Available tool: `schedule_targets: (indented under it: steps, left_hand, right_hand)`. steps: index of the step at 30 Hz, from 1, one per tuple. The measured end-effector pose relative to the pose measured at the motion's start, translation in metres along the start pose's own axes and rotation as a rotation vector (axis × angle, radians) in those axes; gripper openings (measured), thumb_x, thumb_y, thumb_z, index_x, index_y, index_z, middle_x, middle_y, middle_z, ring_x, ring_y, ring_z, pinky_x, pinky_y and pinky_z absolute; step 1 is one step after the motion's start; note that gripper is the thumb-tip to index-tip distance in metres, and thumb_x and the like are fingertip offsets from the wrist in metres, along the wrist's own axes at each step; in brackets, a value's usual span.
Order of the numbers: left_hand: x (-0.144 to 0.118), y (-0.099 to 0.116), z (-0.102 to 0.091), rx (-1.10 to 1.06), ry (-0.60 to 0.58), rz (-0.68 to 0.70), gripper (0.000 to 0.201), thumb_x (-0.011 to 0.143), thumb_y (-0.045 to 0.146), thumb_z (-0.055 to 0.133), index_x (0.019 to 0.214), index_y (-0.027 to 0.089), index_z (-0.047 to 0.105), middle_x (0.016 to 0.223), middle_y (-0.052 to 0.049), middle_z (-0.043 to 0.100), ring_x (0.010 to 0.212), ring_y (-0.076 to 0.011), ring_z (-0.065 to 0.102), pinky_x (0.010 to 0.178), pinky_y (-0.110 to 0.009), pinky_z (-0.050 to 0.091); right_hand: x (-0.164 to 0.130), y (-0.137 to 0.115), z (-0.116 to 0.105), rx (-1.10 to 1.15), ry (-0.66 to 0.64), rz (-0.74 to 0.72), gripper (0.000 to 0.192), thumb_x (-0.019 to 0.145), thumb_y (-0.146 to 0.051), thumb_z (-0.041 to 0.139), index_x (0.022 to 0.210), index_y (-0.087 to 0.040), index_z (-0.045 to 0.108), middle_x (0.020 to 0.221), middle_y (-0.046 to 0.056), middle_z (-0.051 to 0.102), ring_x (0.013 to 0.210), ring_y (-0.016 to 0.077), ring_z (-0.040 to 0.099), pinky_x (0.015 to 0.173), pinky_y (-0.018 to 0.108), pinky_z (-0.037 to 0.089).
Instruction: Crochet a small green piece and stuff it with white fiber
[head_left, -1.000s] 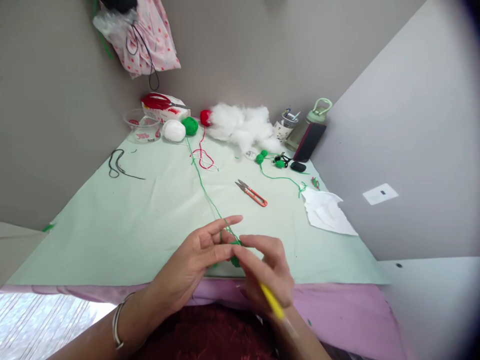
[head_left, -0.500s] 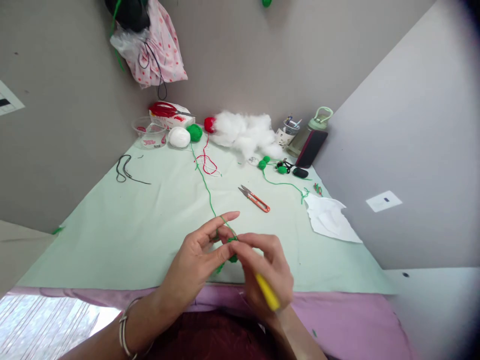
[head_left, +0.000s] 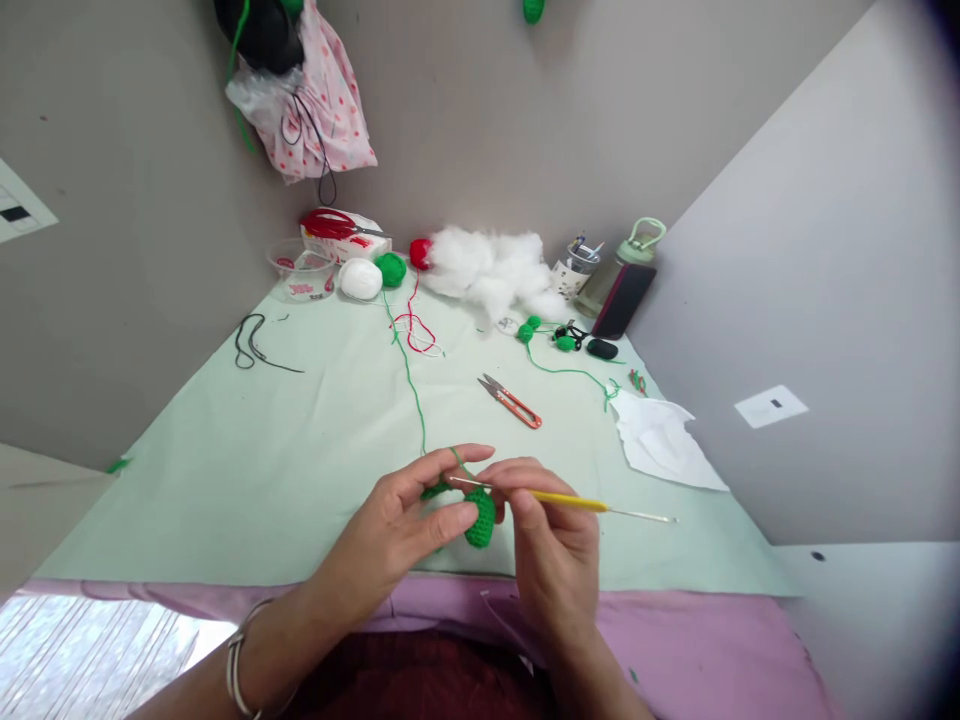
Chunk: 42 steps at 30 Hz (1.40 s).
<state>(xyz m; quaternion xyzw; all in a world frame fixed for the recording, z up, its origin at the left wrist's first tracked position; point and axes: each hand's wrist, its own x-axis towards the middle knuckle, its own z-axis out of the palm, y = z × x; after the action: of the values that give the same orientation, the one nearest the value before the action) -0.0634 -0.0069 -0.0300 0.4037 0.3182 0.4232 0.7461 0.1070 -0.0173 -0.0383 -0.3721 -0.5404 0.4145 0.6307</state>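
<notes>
Lower centre of frame: left hand (head_left: 397, 525) pinching a green crochet piece (head_left: 480, 517), right hand (head_left: 551, 540) gripping a yellow crochet hook (head_left: 570, 499) pointing right. Green yarn (head_left: 411, 385) trailing up the desk (head_left: 225, 450) toward orange snips (head_left: 511, 400).

My left hand (head_left: 397, 525) pinches a small green crochet piece (head_left: 480, 516) over the near edge of the surface (head_left: 247, 450). My right hand (head_left: 551, 545) holds a yellow crochet hook (head_left: 570, 499) level, its tip at the piece. Green yarn (head_left: 411, 385) runs from the work to a green ball (head_left: 391, 268) at the far side. Orange snips (head_left: 512, 401) lie beyond my hands, and white stuffing (head_left: 491, 265) sits far back.
</notes>
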Motion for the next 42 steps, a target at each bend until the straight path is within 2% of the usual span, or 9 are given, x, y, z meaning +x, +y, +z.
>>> schedule_targets:
  steps: [4, 8, 15, 18, 23, 29, 33, 38, 42]
  left_hand:
    - [-0.001, 0.003, -0.003, 0.010, -0.003, -0.011, 0.042, 0.087, 0.031, 0.084, 0.128, 0.032, 0.078, 0.099, 0.000, 0.063, 0.092, -0.0175, 0.059, 0.085, -0.030, 0.048]
    - [0.000, 0.006, -0.002, -0.019, 0.002, -0.018, 0.042, 0.084, 0.025, 0.085, 0.125, 0.030, 0.077, 0.094, 0.001, 0.057, 0.081, -0.0134, 0.053, 0.070, -0.025, 0.044]
    - [-0.003, 0.008, -0.001, 0.084, 0.039, 0.000, 0.043, 0.086, 0.022, 0.081, 0.127, 0.030, 0.074, 0.093, 0.001, 0.056, 0.073, -0.0113, 0.048, 0.063, -0.024, 0.040]
    - [-0.004, 0.005, -0.002, 0.124, 0.044, 0.019, 0.043, 0.087, 0.024, 0.080, 0.129, 0.032, 0.073, 0.094, 0.001, 0.057, 0.078, -0.0129, 0.051, 0.067, -0.025, 0.043]
    - [-0.004, 0.002, 0.002, 0.304, 0.140, 0.111, 0.036, 0.089, 0.022, 0.077, 0.124, 0.030, 0.075, 0.094, 0.001, 0.060, 0.094, -0.0182, 0.060, 0.094, -0.033, 0.047]
    - [-0.002, 0.005, 0.010, 0.448, 0.283, 0.233, 0.038, 0.085, 0.020, 0.076, 0.122, 0.025, 0.075, 0.088, 0.000, 0.062, 0.089, -0.0208, 0.061, 0.098, -0.038, 0.049]
    - [-0.003, 0.006, 0.008, 0.286, 0.286, 0.159, 0.040, 0.085, 0.025, 0.080, 0.125, 0.026, 0.075, 0.090, 0.000, 0.062, 0.088, -0.0197, 0.061, 0.090, -0.035, 0.052]
    - [-0.001, 0.002, 0.005, -0.032, 0.164, 0.028, 0.045, 0.084, 0.031, 0.087, 0.127, 0.027, 0.077, 0.091, 0.001, 0.061, 0.083, -0.0154, 0.058, 0.077, -0.027, 0.050]
    - [0.002, -0.001, 0.001, -0.272, 0.032, -0.135, 0.050, 0.082, 0.029, 0.089, 0.130, 0.026, 0.077, 0.091, 0.001, 0.061, 0.082, -0.0132, 0.055, 0.080, -0.026, 0.046]
  right_hand:
    - [0.006, -0.003, -0.003, 0.173, 0.022, 0.130, 0.016, 0.099, -0.035, 0.072, 0.091, -0.024, 0.081, 0.084, 0.004, 0.076, 0.061, 0.0114, 0.058, 0.058, 0.025, 0.050]
    - [0.011, -0.007, -0.002, 0.232, 0.019, 0.211, 0.023, 0.097, -0.041, 0.073, 0.086, -0.021, 0.075, 0.080, 0.003, 0.074, 0.056, 0.0109, 0.056, 0.055, 0.026, 0.049]
    - [0.009, -0.009, -0.006, 0.147, -0.056, 0.122, 0.024, 0.104, -0.039, 0.063, 0.090, -0.022, 0.072, 0.084, 0.004, 0.076, 0.062, 0.0127, 0.060, 0.059, 0.027, 0.052]
    - [0.004, -0.011, -0.011, 0.035, -0.109, 0.026, 0.022, 0.108, -0.033, 0.057, 0.096, -0.023, 0.073, 0.089, 0.005, 0.076, 0.073, 0.0152, 0.065, 0.066, 0.029, 0.055]
    - [-0.001, -0.023, -0.016, -0.318, -0.226, -0.188, 0.022, 0.108, -0.018, 0.050, 0.106, -0.024, 0.071, 0.094, 0.007, 0.075, 0.091, 0.0207, 0.071, 0.077, 0.035, 0.060]
    - [-0.005, -0.021, -0.013, -0.845, -0.335, -0.633, 0.026, 0.101, -0.009, 0.057, 0.120, -0.021, 0.069, 0.104, 0.013, 0.080, 0.085, 0.0202, 0.071, 0.068, 0.031, 0.062]
    - [-0.012, -0.010, -0.014, -0.940, -0.296, -0.711, 0.039, 0.098, -0.008, 0.060, 0.129, -0.027, 0.071, 0.113, 0.012, 0.080, 0.096, 0.0232, 0.075, 0.074, 0.035, 0.066]
    - [-0.020, 0.000, -0.014, -1.043, -0.196, -0.755, 0.053, 0.092, 0.001, 0.068, 0.135, -0.030, 0.071, 0.106, 0.008, 0.079, 0.095, 0.0229, 0.075, 0.078, 0.035, 0.066]
    - [-0.020, 0.001, -0.016, -0.803, -0.170, -0.639, 0.049, 0.098, -0.005, 0.063, 0.138, -0.032, 0.069, 0.112, 0.009, 0.078, 0.097, 0.0239, 0.075, 0.074, 0.037, 0.065]
